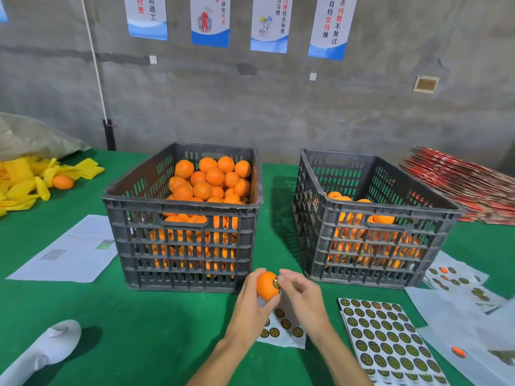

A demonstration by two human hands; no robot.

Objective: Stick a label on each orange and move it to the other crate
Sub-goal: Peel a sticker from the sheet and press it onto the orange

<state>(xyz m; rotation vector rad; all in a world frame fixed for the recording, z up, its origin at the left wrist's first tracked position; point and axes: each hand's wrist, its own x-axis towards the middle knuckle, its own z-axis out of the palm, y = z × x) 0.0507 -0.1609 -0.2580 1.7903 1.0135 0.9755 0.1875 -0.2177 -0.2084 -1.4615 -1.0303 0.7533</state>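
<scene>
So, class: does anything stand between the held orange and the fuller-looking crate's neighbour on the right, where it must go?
Only that right crate's own near wall; the orange in the left hand must be lifted over it. Nothing else visible intervenes.

An orange [267, 285] is gripped by the left hand [250, 302] above the green desk [139, 330]; a label [276, 282] is pressed onto it by the right hand [302, 295]. Behind, a full crate [184, 218] and a part-filled crate [370, 232] are seen.
</scene>
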